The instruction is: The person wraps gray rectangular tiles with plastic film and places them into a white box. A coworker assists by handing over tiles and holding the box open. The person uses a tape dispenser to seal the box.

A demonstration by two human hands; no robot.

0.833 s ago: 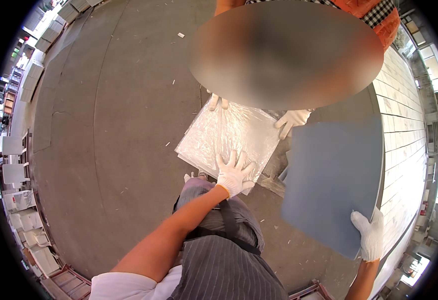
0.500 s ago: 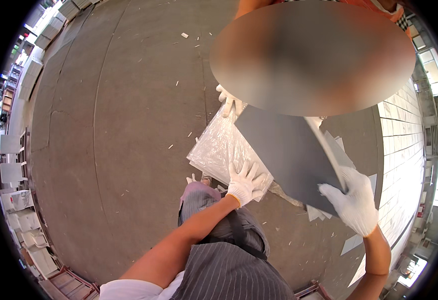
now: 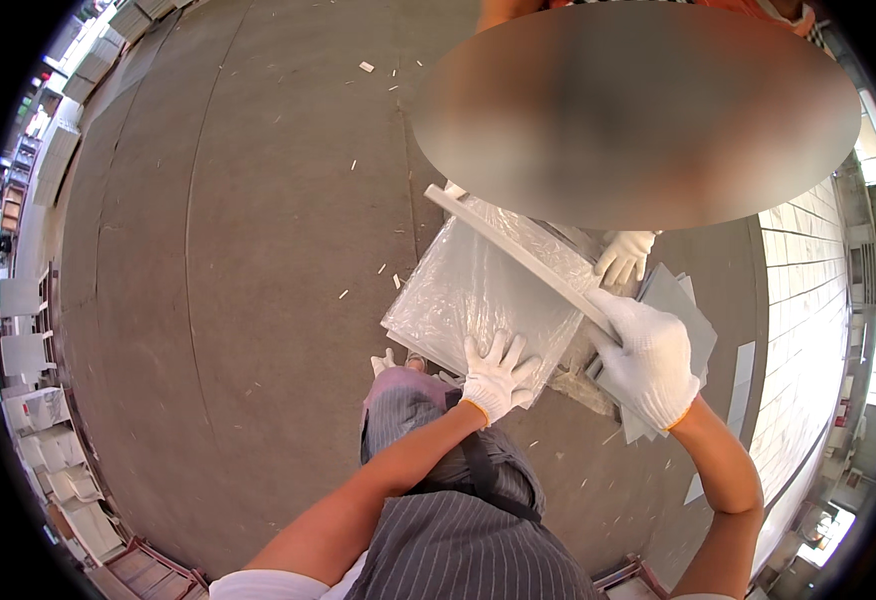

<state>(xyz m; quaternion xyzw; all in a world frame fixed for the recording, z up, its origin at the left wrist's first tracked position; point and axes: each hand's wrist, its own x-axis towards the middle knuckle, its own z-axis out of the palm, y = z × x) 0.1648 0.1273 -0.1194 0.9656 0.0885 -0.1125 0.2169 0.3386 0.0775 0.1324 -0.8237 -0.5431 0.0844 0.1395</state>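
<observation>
My left hand (image 3: pixel 498 380), in a white knit glove, lies with fingers spread on the near edge of a flat stack wrapped in clear plastic film (image 3: pixel 458 285). My right hand (image 3: pixel 650 362), gloved too, is closed round the near end of a grey flat panel (image 3: pixel 518 254). The panel is tipped up over the wrapped stack, so mostly its long thin edge shows. Whether it touches the stack I cannot tell. Beside that panel's near end is a co-worker's gloved hand (image 3: pixel 626 256), on or just above the film.
Loose grey sheets (image 3: pixel 696 325) lie on the floor right of the stack, with crumpled plastic (image 3: pixel 586 388) nearby. A long white panelled surface (image 3: pixel 808 290) runs along the right. The co-worker leans in from the far side. Small white scraps dot the brown floor (image 3: pixel 288 260).
My right hand has moved left and away from me, turning the grey panel from broad face to edge-on over the wrapped stack. My left hand has stayed nearly in place.
</observation>
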